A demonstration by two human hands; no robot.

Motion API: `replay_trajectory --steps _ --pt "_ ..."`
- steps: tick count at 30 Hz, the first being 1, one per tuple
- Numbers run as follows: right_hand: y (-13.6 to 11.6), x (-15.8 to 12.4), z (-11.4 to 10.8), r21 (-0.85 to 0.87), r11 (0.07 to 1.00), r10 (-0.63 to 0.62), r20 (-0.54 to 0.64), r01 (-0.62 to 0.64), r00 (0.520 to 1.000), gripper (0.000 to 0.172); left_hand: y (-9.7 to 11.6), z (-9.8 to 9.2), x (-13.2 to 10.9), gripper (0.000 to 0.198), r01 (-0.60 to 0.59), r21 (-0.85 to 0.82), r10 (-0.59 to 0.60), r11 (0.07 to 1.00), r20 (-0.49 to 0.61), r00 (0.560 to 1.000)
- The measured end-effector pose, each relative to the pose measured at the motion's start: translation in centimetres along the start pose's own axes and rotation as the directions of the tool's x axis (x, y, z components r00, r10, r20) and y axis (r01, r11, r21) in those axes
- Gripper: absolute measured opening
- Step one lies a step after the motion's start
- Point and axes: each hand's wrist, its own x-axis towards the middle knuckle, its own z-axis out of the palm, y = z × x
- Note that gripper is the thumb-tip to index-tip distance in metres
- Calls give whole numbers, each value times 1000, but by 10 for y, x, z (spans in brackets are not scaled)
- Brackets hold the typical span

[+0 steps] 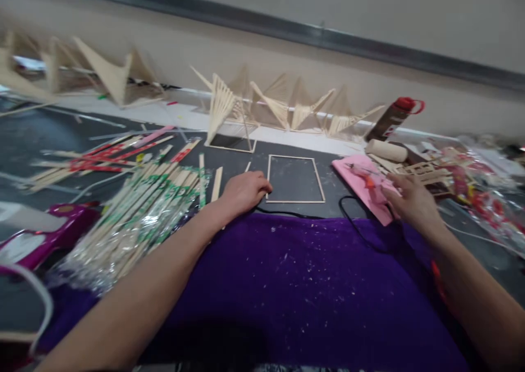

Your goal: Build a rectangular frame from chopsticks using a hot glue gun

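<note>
A square frame of thin wooden sticks [295, 202] lies flat on the dark tabletop in front of me. My left hand [248, 190] is at its near left corner, fingers curled and pressed together against the left side. My right hand [414, 202] is over the right edge of a pink pad [348, 167], beside a small red-and-metal tool [369, 181] lying there. Motion blurs its fingers, so I cannot make out whether they grip the tool.
Wrapped chopsticks [139, 213] and loose red-sleeved sticks [102, 158] lie left, near a magenta device [69, 230]. Fan-shaped stick models [223, 106] line the wall. A red-capped bottle [388, 121] and plastic wrappers [488, 197] stand right. Purple cloth [287, 290] covers the near side.
</note>
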Motion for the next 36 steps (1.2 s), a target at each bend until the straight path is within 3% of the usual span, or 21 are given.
replay_trajectory --steps 3,7,9,11,16,23,36 --pt "-47 -7 -4 165 958 -262 175 234 949 30 0 2 0 23 17 -2 -17 1000 5 1000" --pt "-118 -15 25 333 810 -570 250 484 783 22 0 3 -1 22 9 -4 -9 1000 -8 1000" --pt "-141 -15 49 318 769 -634 270 554 725 19 0 4 -2 21 -3 5 4 1000 -20 1000" --pt "-155 -14 71 298 756 -653 296 583 697 18 0 4 -2 20 -14 14 15 1000 -26 1000" --pt "-163 -10 98 248 772 -636 292 586 714 19 -1 5 -2 21 3 3 -3 1000 -16 1000" --pt "-165 -6 99 242 772 -635 297 587 713 20 -1 5 -1 23 16 -20 -16 1000 4 1000" --pt "-166 -3 105 237 820 -572 307 521 761 15 0 3 -2 24 4 -35 -4 999 13 1000"
